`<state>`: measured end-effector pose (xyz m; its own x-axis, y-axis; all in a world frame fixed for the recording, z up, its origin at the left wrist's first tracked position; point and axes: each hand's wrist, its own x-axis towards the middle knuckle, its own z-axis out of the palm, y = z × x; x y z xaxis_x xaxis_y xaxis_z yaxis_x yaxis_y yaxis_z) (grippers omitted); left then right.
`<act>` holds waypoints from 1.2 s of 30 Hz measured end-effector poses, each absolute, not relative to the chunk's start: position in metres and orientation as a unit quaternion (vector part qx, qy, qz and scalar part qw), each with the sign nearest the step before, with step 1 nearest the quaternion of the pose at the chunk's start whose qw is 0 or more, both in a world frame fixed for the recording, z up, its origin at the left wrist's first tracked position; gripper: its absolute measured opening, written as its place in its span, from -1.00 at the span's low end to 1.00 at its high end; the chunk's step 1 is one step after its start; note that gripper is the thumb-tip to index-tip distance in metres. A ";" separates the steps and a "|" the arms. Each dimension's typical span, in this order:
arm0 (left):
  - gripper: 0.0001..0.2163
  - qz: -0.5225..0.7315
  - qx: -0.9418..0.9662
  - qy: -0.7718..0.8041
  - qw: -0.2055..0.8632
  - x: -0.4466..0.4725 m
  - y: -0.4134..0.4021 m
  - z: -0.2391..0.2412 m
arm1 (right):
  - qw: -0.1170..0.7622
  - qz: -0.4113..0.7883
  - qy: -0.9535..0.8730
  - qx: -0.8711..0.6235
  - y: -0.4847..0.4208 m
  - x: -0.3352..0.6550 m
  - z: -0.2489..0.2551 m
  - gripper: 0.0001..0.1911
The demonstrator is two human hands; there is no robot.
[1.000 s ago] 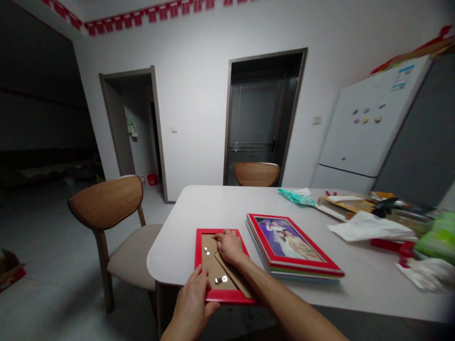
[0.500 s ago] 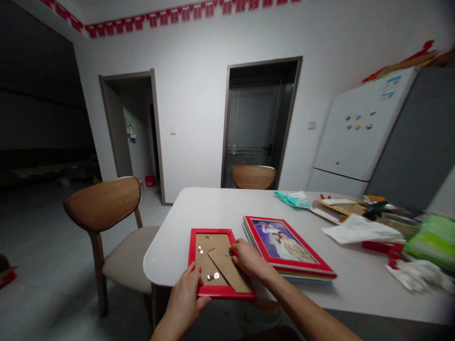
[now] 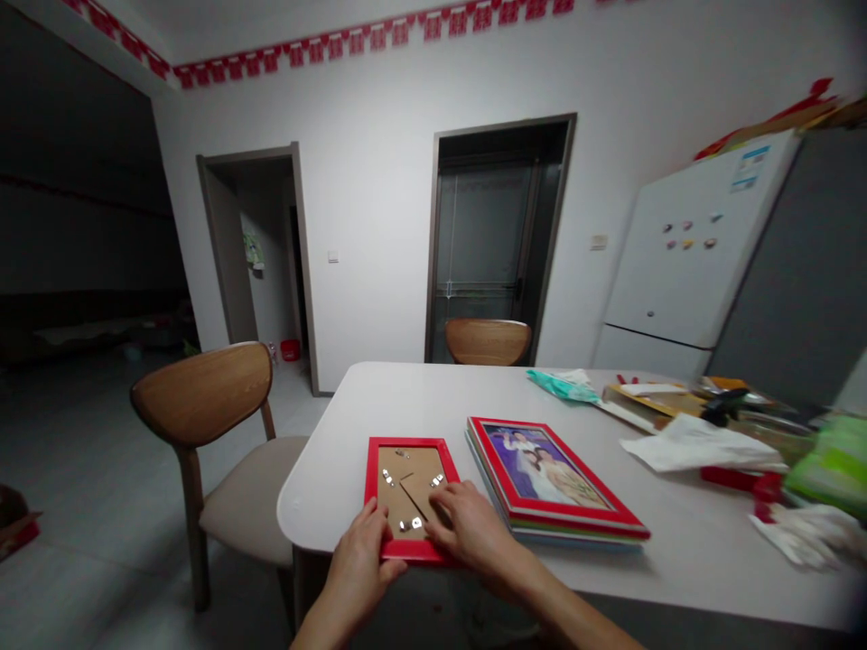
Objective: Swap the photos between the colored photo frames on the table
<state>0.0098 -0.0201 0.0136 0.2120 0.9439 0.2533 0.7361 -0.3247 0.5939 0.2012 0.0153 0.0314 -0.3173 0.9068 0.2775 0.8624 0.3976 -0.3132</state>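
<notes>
A red picture frame [image 3: 413,443] lies face down at the table's near edge, its brown backing board [image 3: 399,492] showing with several small metal clips. My left hand [image 3: 356,551] grips the frame's lower left corner, thumb along the bottom edge. Over the lower right part of the backing, my right hand [image 3: 474,528] has its fingers bent against the frame and hides that corner. A thin dark slit runs across the board beside my right fingers. Just to the right sits a stack of frames, the top one a red framed photo [image 3: 555,465] of people in formal dress.
The white table [image 3: 406,397] carries a teal packet [image 3: 562,385], white paper [image 3: 701,442], a crumpled white bundle [image 3: 806,533] and a green bag [image 3: 833,465] on its right. Wooden chairs stand at the left [image 3: 203,393] and far side [image 3: 488,341].
My right hand has moved down from the clip on the frame's right side to the lower right corner, uncovering that clip. My left hand keeps its hold.
</notes>
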 end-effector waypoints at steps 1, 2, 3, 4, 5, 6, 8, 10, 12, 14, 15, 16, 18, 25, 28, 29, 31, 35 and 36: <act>-0.68 0.297 0.759 0.553 0.174 0.011 -0.019 0.014 | 0.201 0.045 -0.809 -0.551 0.013 0.199 0.030 -0.71; -0.70 0.298 0.759 0.552 0.172 0.011 -0.019 0.014 | 0.200 0.037 -0.805 -0.558 0.013 0.196 0.029 -0.73; -0.72 0.299 0.759 0.552 0.171 0.012 -0.019 0.013 | 0.206 0.034 -0.799 -0.564 0.013 0.194 0.027 -0.74; -0.73 0.299 0.758 0.554 0.170 0.012 -0.019 0.013 | 0.216 0.036 -0.793 -0.569 0.015 0.192 0.026 -0.75; -0.73 0.300 0.756 0.556 0.171 0.013 -0.019 0.012 | 0.228 0.044 -0.787 -0.572 0.017 0.191 0.025 -0.73; -0.69 0.302 0.752 0.559 0.174 0.014 -0.019 0.011 | 0.241 0.052 -0.781 -0.574 0.020 0.191 0.024 -0.71; -0.57 0.312 0.743 0.562 0.190 0.015 -0.019 0.008 | 0.262 0.069 -0.773 -0.574 0.024 0.192 0.026 -0.65; -0.46 0.333 0.729 0.560 0.213 0.018 -0.018 0.009 | 0.275 0.085 -0.769 -0.571 0.026 0.196 0.032 -0.65; -0.42 0.375 0.706 0.552 0.237 0.022 -0.016 0.013 | 0.285 0.097 -0.762 -0.574 0.024 0.198 0.043 -0.67; -0.46 0.438 0.671 0.538 0.262 0.025 -0.013 0.021 | 0.296 0.104 -0.758 -0.572 0.019 0.196 0.057 -0.68; -0.50 0.473 0.648 0.529 0.277 0.026 -0.011 0.025 | 0.303 0.108 -0.761 -0.563 0.015 0.193 0.063 -0.69; -0.54 0.507 0.620 0.520 0.298 0.024 -0.009 0.030 | 0.312 0.114 -0.767 -0.549 0.011 0.188 0.069 -0.69; -0.60 0.564 0.554 0.498 0.356 0.017 -0.004 0.037 | 0.333 0.138 -0.782 -0.508 0.003 0.178 0.078 -0.70; -0.59 0.599 0.442 0.543 0.390 -0.058 0.002 0.033 | 0.335 0.112 -0.768 -0.534 0.004 0.184 0.059 -0.61; -0.60 0.562 0.460 0.583 0.364 -0.081 0.002 0.027 | 0.288 0.080 -0.751 -0.588 0.014 0.200 0.039 -0.58; -0.60 0.551 0.468 0.592 0.357 -0.086 0.003 0.024 | 0.271 0.073 -0.749 -0.601 0.016 0.204 0.034 -0.57; -0.61 0.529 0.484 0.610 0.337 -0.092 0.004 0.020 | 0.241 0.063 -0.745 -0.619 0.020 0.209 0.025 -0.56; -0.62 0.489 0.516 0.651 0.265 -0.098 0.008 0.011 | 0.208 0.041 -0.737 -0.641 0.025 0.212 0.017 -0.55; -0.62 0.480 0.524 0.660 0.243 -0.099 0.008 0.010 | 0.203 0.035 -0.736 -0.645 0.026 0.212 0.016 -0.54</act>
<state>-0.0988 0.0080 0.0096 -0.3325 0.9252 0.1829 0.4590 -0.0106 0.8884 0.2123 0.0264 0.0163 -0.0846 0.9634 0.2542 0.9353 0.1647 -0.3130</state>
